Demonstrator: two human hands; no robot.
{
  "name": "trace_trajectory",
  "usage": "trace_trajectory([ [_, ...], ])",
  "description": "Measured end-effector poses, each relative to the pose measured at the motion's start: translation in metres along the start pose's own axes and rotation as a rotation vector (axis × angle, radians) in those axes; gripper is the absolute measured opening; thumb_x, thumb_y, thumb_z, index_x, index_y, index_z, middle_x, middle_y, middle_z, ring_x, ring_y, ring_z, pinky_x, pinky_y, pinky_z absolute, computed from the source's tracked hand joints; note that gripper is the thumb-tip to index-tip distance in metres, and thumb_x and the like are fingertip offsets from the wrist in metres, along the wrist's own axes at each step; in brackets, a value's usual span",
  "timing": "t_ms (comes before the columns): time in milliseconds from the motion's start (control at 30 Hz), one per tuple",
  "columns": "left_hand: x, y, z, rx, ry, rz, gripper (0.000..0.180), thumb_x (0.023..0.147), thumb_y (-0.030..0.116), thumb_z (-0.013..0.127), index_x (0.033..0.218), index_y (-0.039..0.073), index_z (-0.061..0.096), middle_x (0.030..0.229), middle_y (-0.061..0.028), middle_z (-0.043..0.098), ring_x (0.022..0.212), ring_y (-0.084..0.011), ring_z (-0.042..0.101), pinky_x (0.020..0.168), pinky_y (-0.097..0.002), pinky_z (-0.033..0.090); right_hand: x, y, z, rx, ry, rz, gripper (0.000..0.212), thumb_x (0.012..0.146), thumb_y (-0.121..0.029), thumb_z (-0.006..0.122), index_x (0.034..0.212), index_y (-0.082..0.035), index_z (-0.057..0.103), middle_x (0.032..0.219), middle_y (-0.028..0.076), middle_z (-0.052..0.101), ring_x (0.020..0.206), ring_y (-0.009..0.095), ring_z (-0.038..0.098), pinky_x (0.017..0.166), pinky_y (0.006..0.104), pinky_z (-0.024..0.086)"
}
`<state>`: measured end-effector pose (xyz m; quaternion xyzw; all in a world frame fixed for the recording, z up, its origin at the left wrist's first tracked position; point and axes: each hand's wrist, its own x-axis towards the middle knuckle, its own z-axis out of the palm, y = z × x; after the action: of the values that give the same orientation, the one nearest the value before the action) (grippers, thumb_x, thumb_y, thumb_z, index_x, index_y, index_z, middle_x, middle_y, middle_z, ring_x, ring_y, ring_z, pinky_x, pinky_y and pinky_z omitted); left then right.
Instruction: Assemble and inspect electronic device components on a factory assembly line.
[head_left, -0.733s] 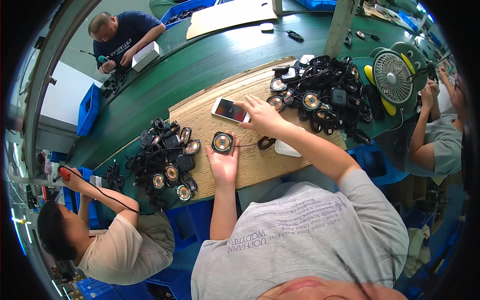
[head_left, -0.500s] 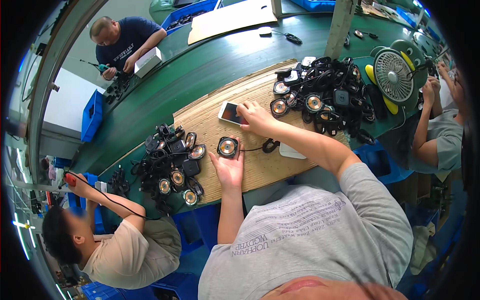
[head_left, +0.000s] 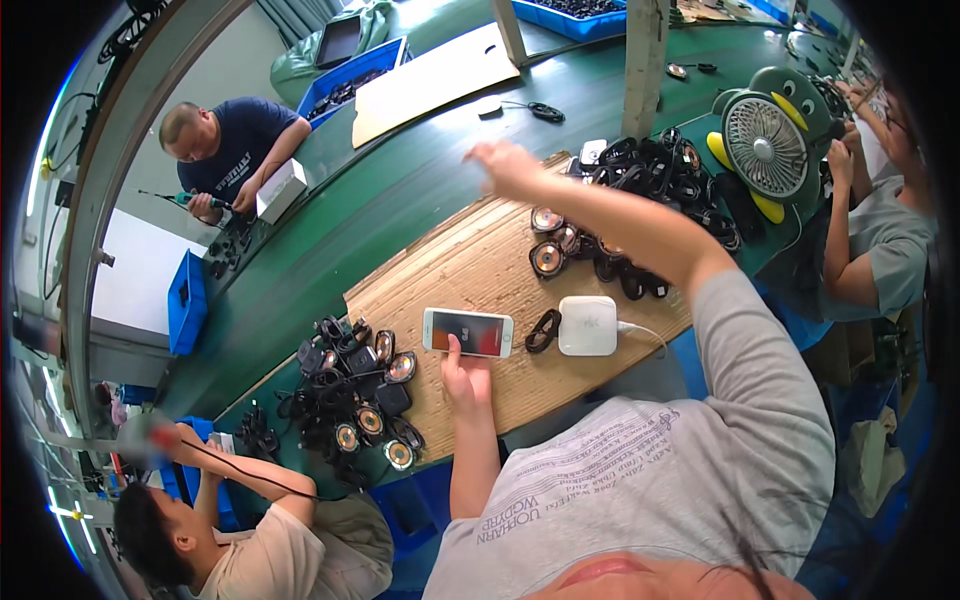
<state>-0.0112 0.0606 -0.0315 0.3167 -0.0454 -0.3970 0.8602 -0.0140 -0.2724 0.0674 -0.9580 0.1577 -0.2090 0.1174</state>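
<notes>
In my left hand (head_left: 466, 382), palm up, lies a white-framed phone (head_left: 440, 330) with its screen lit, my thumb over its near edge. Whatever sits between phone and palm is hidden. A coiled black cable (head_left: 543, 331) rests on the cardboard just right of the phone. Beside it is a white square rounded box (head_left: 588, 326) with a white cable plugged in. My right hand (head_left: 510, 170) is stretched out beyond the cardboard, over the green belt. Its fingers reach forward, slightly blurred, and nothing shows in them.
Round coil units with black cables are heaped left (head_left: 365, 400) and right (head_left: 640, 180) of the cardboard sheet (head_left: 450, 270). A penguin-shaped fan (head_left: 765, 145) stands far right. A white pad with a cable (head_left: 490, 107) lies on the belt (head_left: 400, 200). Co-workers sit around.
The phone has gone from the cardboard onto my left hand, where an open coil unit lay; that unit is now out of sight. My right hand has left the phone and moved out over the belt.
</notes>
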Motion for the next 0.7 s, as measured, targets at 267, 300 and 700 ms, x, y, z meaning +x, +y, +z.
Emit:
trace_trajectory([
  [267,-0.004,0.004,0.009,0.027,-0.031,0.016,0.047,0.098,0.023,0.054,0.137,0.0,0.044,0.133,-0.0157,0.055,0.123,-0.0257,0.053,0.107,-0.0414,0.041,0.053,0.172,0.049,-0.165,-0.062,0.725,0.044,0.093,-0.029,0.05,0.137,-0.023,0.046,0.135,0.013,0.051,0.122,0.035,0.05,0.094,0.0536,0.043],
  [300,-0.002,0.008,0.006,0.007,-0.032,0.009,0.046,0.098,0.022,0.053,0.137,0.0,0.044,0.133,-0.0164,0.055,0.123,-0.0261,0.054,0.107,-0.0416,0.042,0.053,0.159,0.057,-0.139,-0.095,0.682,0.036,0.096,-0.031,0.046,0.13,-0.023,0.055,0.13,0.014,0.055,0.118,0.035,0.051,0.093,0.0509,0.043],
  [700,-0.005,0.004,0.011,-0.04,-0.044,-0.044,0.045,0.099,0.02,0.051,0.138,-0.002,0.043,0.133,-0.0192,0.055,0.124,-0.0273,0.054,0.107,-0.0418,0.041,-0.02,0.011,-0.075,0.326,-0.275,0.048,0.019,0.085,-0.011,0.065,0.105,-0.01,0.066,0.101,0.013,0.07,0.077,0.028,0.064,0.069,0.0396,0.051],
])
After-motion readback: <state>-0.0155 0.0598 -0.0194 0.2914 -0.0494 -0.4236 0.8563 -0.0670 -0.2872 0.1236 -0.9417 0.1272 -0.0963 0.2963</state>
